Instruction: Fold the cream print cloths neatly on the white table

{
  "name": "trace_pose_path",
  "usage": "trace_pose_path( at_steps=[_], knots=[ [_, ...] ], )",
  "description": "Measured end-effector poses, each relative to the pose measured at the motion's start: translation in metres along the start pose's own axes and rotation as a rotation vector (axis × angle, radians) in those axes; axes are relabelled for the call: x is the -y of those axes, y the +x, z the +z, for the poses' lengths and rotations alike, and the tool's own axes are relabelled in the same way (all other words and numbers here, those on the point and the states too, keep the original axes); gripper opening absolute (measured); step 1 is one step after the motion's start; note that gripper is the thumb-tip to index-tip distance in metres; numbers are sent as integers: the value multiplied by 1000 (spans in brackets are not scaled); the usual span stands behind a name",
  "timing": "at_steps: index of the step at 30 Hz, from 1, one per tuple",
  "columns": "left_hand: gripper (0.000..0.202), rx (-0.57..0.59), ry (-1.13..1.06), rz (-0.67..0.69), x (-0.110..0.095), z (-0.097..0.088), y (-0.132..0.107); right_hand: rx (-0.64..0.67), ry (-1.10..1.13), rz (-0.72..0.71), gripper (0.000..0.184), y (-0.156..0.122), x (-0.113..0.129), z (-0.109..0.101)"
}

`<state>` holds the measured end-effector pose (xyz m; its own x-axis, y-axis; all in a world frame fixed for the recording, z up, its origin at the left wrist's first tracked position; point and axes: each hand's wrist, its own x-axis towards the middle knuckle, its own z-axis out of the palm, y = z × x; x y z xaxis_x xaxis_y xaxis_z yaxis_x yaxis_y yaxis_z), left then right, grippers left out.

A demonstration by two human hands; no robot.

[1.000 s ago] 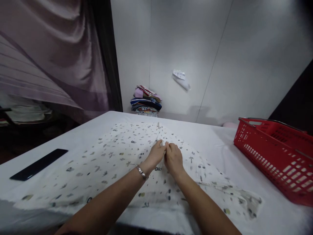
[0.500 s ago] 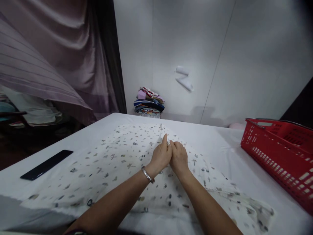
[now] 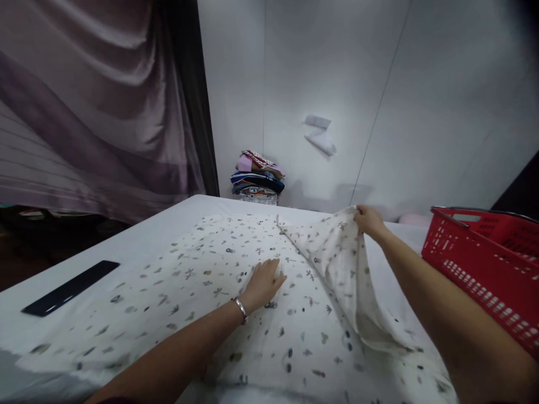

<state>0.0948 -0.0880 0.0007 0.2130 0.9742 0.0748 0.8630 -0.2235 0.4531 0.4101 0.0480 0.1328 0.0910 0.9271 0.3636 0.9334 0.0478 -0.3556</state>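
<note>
A white cloth (image 3: 197,286) printed with small grey and brown motifs lies spread over the white table. My left hand (image 3: 263,285), with a silver bracelet at the wrist, rests on the middle of the cloth, fingers out and holding nothing. At the right, my right hand (image 3: 369,220) pinches the cloth's upper edge and lifts that flap off the table. Folds run down from the pinched corner, and a long slanting edge of the flap crosses the cloth below it.
A red plastic basket (image 3: 475,264) stands at the table's right edge. A dark flat bar (image 3: 71,287) lies on the left. Folded clothes (image 3: 256,179) are stacked behind the table against a pale wall (image 3: 337,67). A mauve curtain (image 3: 105,101) hangs at the left.
My hands, together at the cloth's middle before, have parted. The right has moved right and up, raising a flap of cloth. The left has opened and come down slightly onto the cloth.
</note>
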Motion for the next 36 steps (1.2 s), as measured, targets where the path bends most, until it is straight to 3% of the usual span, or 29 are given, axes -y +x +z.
trace_pose_path(
  at_steps=[4, 7, 16, 23, 27, 30, 33, 36],
  knots=[
    [58, 30, 139, 24, 24, 22, 4, -3, -101, 164, 36, 59, -38, -7],
    [54, -1, 191, 61, 32, 30, 4, -25, -131, 270, 36, 85, -62, 3],
    [51, -70, 300, 105, 52, 42, 8, -4, -128, 476, 35, 115, -144, 89],
    [55, -40, 342, 75, 56, 42, 7, 34, -137, 530, 36, 116, -176, 140],
    [54, -43, 345, 71, 55, 42, 7, 84, -162, 523, 36, 96, -182, 152],
    [53, -62, 331, 78, 54, 42, 7, 83, -222, 353, 34, 86, -172, 156],
    [52, -77, 321, 85, 55, 44, 7, 121, -241, 121, 34, 87, -142, 163],
    [51, -88, 301, 93, 55, 44, 7, 231, -183, -1, 35, 93, -96, 185]
  ],
)
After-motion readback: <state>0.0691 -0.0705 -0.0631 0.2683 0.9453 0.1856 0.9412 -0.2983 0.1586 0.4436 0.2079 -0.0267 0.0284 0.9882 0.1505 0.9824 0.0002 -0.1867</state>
